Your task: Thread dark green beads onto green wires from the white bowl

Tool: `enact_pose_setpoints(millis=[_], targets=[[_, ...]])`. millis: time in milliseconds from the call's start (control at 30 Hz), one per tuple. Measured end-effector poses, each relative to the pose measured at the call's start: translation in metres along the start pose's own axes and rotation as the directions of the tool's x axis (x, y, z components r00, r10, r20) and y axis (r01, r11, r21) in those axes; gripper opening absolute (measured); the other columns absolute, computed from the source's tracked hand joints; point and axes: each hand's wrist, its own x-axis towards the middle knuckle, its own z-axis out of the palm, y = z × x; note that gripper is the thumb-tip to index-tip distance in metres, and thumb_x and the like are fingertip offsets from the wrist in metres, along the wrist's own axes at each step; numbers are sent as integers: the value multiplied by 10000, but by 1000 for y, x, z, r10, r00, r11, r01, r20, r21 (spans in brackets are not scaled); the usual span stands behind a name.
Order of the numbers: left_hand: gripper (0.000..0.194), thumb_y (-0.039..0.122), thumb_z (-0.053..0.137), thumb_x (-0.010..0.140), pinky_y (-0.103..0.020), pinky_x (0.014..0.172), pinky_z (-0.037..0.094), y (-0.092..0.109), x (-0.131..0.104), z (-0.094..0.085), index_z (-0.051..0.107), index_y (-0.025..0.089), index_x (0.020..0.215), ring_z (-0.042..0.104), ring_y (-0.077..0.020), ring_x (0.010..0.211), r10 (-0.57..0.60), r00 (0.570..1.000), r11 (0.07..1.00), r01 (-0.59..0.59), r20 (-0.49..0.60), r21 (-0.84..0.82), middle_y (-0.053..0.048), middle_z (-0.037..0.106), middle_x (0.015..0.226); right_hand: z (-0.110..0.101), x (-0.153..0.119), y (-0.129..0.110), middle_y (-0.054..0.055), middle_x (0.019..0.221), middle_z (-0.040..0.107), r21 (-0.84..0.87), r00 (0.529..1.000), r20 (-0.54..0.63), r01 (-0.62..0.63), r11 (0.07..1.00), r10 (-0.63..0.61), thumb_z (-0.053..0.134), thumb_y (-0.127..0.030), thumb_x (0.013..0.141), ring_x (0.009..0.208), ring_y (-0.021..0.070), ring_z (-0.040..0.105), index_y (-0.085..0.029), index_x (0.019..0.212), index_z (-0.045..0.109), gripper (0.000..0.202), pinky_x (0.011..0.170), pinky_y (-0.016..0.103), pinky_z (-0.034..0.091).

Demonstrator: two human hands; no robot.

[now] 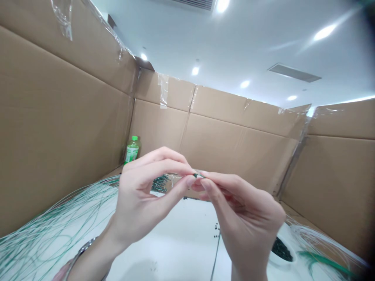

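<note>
Between my two hands, raised over the white table (175, 230), is a small dark green and white piece (199, 176); its exact kind is too small to make out. My left hand (149, 195) pinches its left end between thumb and forefinger. From the other side, the thumb and fingertips of my right hand (243, 210) close on the same piece and partly cover it. Tiny black pieces (216, 230) lie scattered on the table beside my right hand. A white bowl (288, 266) of dark small parts stands partly behind my right wrist.
Long green and white wires (73, 218) spread across the left side. More white wires (316, 238) and a green bundle (325, 259) lie at the right. A green-capped bottle (132, 150) stands in the back left corner. Tall cardboard walls (234, 144) enclose the table.
</note>
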Motion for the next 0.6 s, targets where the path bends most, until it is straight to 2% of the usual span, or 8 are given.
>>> enact_pose_setpoints(millis=[133, 267, 600], targets=[[183, 61, 655, 753, -240, 592, 465, -1, 0, -1, 685, 226, 826, 592, -120, 702, 23, 1000, 1000, -23, 7, 16, -6, 637, 798, -1, -1, -1, -57, 700, 712, -38, 1000, 1, 16, 999, -16, 661, -19, 740, 560, 55, 642, -230, 848, 719, 244, 548, 113, 570], [184, 39, 646, 754, -229, 583, 479, 0, 1, 0, 681, 208, 819, 598, -109, 691, 71, 997, 997, -71, 13, 39, -9, 636, 793, -1, -1, 0, -45, 721, 711, -52, 999, 18, 32, 998, -31, 652, -12, 738, 568, 67, 637, -216, 833, 713, 234, 547, 148, 575], [184, 44, 644, 759, -223, 588, 491, 1, 1, -1, 685, 215, 814, 602, -106, 691, 62, 998, 998, -62, 18, 23, -6, 634, 783, -2, -3, -2, -43, 718, 710, -61, 997, 24, 69, 996, -68, 645, -2, 738, 587, 62, 635, -191, 808, 708, 212, 574, 132, 562]])
